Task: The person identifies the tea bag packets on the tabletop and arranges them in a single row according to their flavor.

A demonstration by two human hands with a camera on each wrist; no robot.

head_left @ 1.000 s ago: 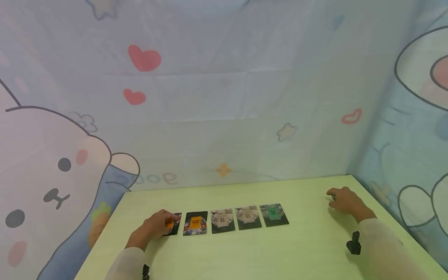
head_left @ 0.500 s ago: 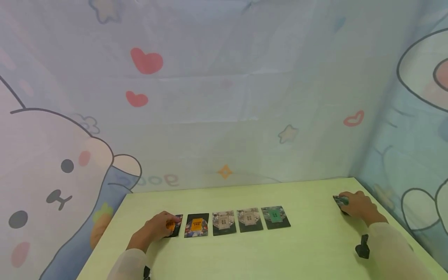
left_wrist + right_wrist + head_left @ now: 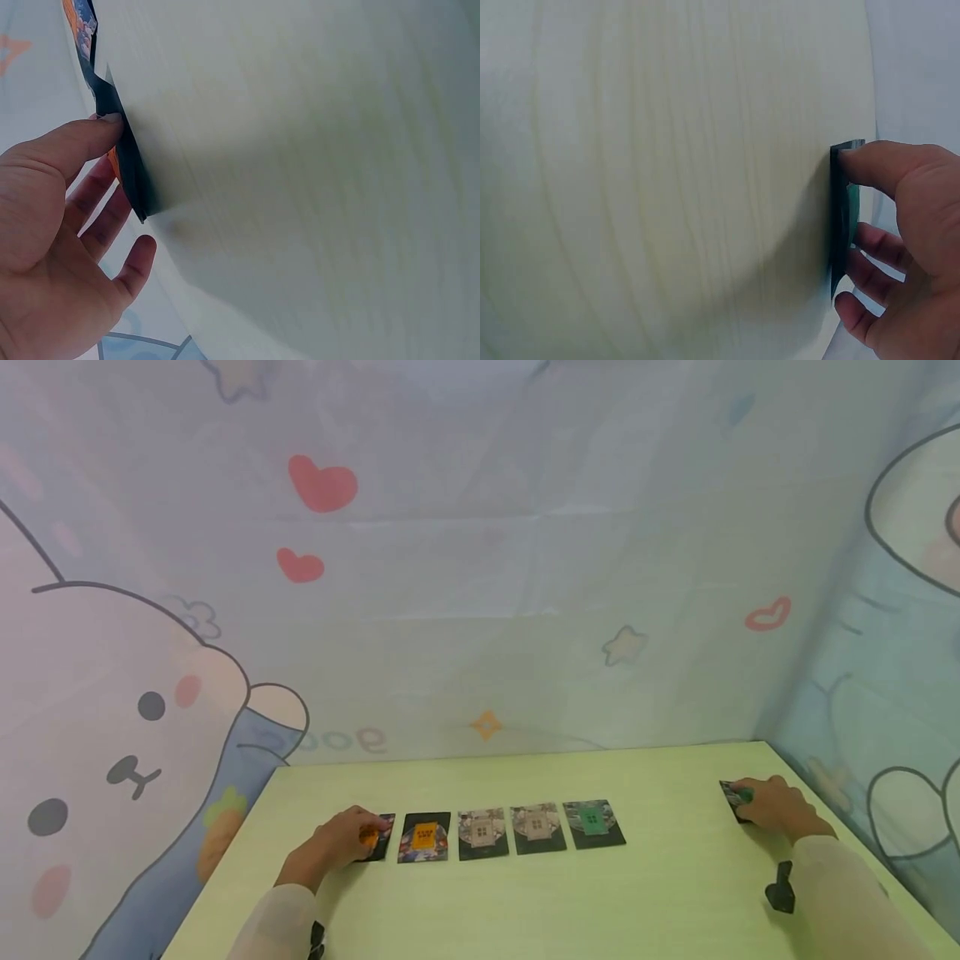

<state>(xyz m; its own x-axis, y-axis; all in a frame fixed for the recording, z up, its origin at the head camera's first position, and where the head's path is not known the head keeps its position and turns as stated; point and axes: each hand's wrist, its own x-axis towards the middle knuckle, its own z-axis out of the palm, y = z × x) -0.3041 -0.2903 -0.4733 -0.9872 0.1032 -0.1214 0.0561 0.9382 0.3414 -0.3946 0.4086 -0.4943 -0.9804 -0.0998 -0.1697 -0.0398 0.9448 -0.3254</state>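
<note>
In the head view, my left hand is at the left end of a row of small flat packets. It pinches the dark packet with an orange label; the left wrist view shows the thumb on one edge of this packet and fingers on its far side. Far to the right, my right hand grips a dark packet with a green label low over the table. From the right wrist, this packet sits between thumb and fingers, partly hidden by them.
Beside the left hand lie another orange-label packet, two beige-label packets and a green-label packet. The pale yellow-green table meets a printed cloth backdrop at the back and sides.
My right hand has moved a little to the right with its packet, whose face has come into view. The left hand stays at its packet. The whole head view has shifted slightly.
</note>
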